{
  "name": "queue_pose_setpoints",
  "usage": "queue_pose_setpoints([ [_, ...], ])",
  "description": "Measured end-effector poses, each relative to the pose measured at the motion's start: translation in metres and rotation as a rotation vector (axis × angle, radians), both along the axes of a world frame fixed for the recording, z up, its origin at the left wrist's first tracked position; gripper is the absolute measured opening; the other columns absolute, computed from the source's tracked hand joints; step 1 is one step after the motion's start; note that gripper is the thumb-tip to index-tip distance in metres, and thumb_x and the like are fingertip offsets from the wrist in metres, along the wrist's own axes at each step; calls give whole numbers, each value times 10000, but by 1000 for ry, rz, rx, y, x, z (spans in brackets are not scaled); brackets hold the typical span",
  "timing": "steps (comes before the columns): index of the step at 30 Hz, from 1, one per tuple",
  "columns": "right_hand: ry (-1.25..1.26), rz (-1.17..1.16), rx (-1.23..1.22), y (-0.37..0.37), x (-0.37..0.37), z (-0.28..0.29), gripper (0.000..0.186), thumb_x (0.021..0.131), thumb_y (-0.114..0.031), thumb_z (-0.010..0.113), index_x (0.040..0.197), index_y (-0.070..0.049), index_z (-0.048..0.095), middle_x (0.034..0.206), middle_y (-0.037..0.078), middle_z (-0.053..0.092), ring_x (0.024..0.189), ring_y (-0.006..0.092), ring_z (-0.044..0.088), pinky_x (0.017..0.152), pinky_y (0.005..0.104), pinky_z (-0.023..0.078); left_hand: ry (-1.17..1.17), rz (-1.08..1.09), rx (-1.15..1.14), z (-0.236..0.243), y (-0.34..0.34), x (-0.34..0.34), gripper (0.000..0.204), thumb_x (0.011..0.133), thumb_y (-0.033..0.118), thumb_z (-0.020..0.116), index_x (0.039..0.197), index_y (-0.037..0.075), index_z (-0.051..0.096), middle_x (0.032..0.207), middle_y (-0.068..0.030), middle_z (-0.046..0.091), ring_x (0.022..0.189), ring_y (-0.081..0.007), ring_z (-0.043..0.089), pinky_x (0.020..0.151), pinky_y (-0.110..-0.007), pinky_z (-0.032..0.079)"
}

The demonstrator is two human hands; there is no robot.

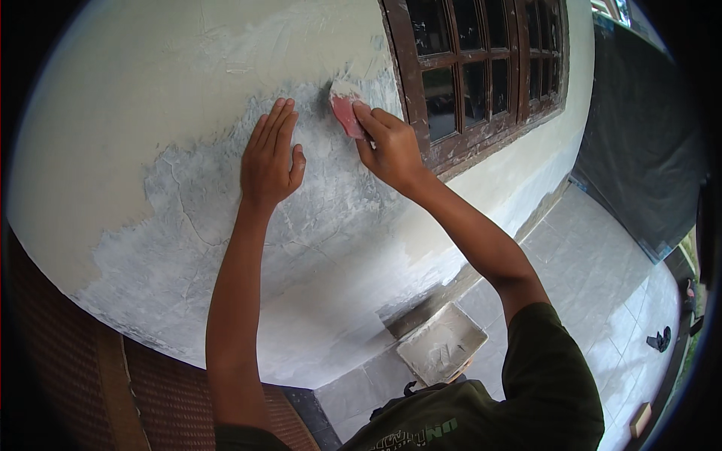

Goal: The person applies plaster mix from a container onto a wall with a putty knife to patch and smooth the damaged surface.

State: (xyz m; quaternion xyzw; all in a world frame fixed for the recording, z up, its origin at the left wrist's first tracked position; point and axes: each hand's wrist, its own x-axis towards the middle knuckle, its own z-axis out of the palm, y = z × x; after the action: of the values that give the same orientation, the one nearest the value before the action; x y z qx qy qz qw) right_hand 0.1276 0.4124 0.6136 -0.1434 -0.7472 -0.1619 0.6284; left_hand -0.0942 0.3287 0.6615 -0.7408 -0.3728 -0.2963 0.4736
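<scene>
My right hand (pixel 392 146) grips a red plastic putty spreader (pixel 346 113), its upper edge smeared with white paste and held against the wall (pixel 316 180) close to the window. To its left, my left hand (pixel 269 158) is laid flat on the wall with the fingers stretched upward and the thumb out; nothing is in it. Around both hands the surface is patchy grey and white, with cream-coloured finish above and to the left. Down on the floor, a rectangular tray (pixel 477 331) has whitish paste in it.
A brown wooden window frame (pixel 410 71) with several panes borders the work at the right. Dark sheeting (pixel 639 135) hangs beyond it. Grey tiles (pixel 579 240) cover the floor, with a small black object (pixel 659 340) at far right. A brown woven panel (pixel 169 391) stands lower left.
</scene>
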Motion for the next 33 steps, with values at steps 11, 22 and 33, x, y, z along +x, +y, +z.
queue_pose_setpoints([
  [11,124,-194,-148,-4,-54,-7,495,765,-1,672,1250,41,580,912,172,641,820,357,673,693,436,558,115,-27,-14,9,-5,-16,458,863,36,552,1316,-31,550,1447,-179,551,1395,-315,483,1159,-471,372],
  [22,175,-315,-125,13,-50,16,459,758,-1,663,1211,41,599,951,157,635,837,357,669,704,443,560,103,-56,11,10,0,-11,462,847,21,555,1307,-27,550,1437,-173,561,1393,-309,487,1162,-464,375],
  [33,168,-233,21,27,-13,32,352,806,-19,616,1154,29,590,908,160,624,847,356,662,656,447,561,141,60,-4,8,-4,-9,473,873,79,561,1336,-16,556,1472,-151,534,1421,-274,454,1187,-445,339],
])
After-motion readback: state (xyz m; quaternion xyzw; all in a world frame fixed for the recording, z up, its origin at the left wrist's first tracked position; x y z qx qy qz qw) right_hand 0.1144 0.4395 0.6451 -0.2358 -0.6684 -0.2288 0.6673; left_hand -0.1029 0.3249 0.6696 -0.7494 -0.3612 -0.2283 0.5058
